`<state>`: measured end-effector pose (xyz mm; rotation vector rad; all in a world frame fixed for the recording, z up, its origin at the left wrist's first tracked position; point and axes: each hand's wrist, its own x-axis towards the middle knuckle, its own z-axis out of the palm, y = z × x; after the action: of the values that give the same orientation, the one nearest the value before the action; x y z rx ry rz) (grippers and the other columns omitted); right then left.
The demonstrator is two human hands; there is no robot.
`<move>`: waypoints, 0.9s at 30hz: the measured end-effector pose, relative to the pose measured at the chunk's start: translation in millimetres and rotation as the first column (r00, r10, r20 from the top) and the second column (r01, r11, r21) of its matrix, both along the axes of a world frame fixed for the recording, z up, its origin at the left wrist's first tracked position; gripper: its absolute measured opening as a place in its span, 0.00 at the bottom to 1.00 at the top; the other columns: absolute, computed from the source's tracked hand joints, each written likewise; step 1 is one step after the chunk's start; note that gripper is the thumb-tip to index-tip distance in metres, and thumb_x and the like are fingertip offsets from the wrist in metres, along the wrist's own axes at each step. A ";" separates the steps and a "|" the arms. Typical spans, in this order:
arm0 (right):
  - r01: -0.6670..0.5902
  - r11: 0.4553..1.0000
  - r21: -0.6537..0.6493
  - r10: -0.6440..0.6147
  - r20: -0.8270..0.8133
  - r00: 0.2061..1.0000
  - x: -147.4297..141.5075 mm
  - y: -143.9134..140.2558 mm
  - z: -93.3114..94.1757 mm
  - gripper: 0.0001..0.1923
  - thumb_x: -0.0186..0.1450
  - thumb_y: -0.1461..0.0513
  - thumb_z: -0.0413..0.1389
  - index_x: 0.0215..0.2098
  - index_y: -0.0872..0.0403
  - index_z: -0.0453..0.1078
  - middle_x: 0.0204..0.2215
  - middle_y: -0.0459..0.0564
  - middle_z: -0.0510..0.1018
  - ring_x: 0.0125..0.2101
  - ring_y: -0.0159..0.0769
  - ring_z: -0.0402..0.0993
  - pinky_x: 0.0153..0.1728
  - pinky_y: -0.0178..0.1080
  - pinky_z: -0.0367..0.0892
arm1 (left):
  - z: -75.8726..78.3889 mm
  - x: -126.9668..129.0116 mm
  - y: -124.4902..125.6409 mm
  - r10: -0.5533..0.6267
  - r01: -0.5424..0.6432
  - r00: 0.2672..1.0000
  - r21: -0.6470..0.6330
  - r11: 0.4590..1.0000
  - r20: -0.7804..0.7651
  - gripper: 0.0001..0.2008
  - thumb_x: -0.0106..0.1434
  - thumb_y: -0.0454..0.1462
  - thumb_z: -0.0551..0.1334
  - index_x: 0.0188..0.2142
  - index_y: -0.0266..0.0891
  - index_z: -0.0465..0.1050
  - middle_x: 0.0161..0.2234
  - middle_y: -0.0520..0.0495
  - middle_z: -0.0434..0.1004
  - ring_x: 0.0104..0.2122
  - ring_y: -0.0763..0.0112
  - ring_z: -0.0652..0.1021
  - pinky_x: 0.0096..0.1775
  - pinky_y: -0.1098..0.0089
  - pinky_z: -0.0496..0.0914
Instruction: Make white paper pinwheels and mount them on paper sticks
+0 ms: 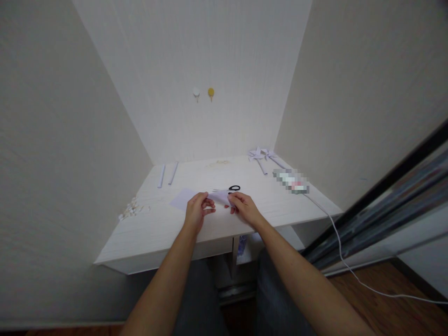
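Observation:
Both my hands rest on a white desk and pinch a small piece of pale lilac paper between them. My left hand grips its left end with the fingers curled. My right hand holds the right end. A flat lilac sheet lies on the desk just left of my left hand. Black-handled scissors lie just beyond my right hand, partly hidden by the paper.
Two rolled paper sticks lie at the back left, small white scraps near the left edge. Folded paper pinwheels on sticks sit at the back right beside a blurred object with a white cable. Walls enclose three sides.

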<state>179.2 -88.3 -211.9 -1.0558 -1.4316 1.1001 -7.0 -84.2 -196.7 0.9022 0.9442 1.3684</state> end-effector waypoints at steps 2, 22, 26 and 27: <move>0.001 1.000 -0.017 -0.001 -0.007 1.000 0.0 1.9 -2.9 0.17 0.60 0.49 0.61 0.37 0.54 0.75 0.27 0.47 0.82 0.21 0.32 0.70 0.26 0.35 0.65 | -0.8 0.1 0.3 -0.007 0.007 1.000 0.005 1.000 -0.009 0.15 0.52 0.46 0.70 0.29 0.38 0.72 0.22 0.52 0.75 0.24 0.70 0.76 0.27 0.68 0.75; 0.050 0.999 0.016 -0.052 0.198 0.979 2.3 -1.2 -3.2 0.11 0.60 0.60 0.62 0.38 0.56 0.83 0.35 0.50 0.86 0.35 0.42 0.79 0.35 0.39 0.69 | -11.1 7.9 2.9 0.018 0.023 0.977 0.184 0.983 -0.214 0.26 0.42 0.35 0.71 0.42 0.42 0.68 0.28 0.55 0.78 0.31 0.68 0.79 0.33 0.71 0.71; 0.074 0.997 0.001 -0.073 0.224 0.972 2.0 0.2 -5.3 0.08 0.60 0.62 0.64 0.37 0.56 0.82 0.33 0.49 0.86 0.34 0.42 0.79 0.36 0.39 0.71 | -11.5 12.2 1.2 0.065 -0.001 0.963 0.240 0.971 -0.260 0.25 0.45 0.34 0.70 0.44 0.42 0.68 0.29 0.55 0.78 0.30 0.68 0.79 0.32 0.72 0.70; 0.082 0.997 -0.008 -0.078 0.228 0.971 2.3 0.9 -6.3 0.07 0.61 0.62 0.65 0.37 0.56 0.81 0.32 0.49 0.86 0.33 0.41 0.79 0.36 0.40 0.71 | -11.6 13.5 0.6 0.074 -0.003 0.959 0.253 0.967 -0.273 0.24 0.46 0.34 0.70 0.43 0.42 0.68 0.30 0.54 0.79 0.30 0.68 0.79 0.32 0.72 0.70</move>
<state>181.5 -87.4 -218.3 -1.2738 -1.5461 0.9587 6.5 -83.6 -208.3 1.3032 1.0203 1.4387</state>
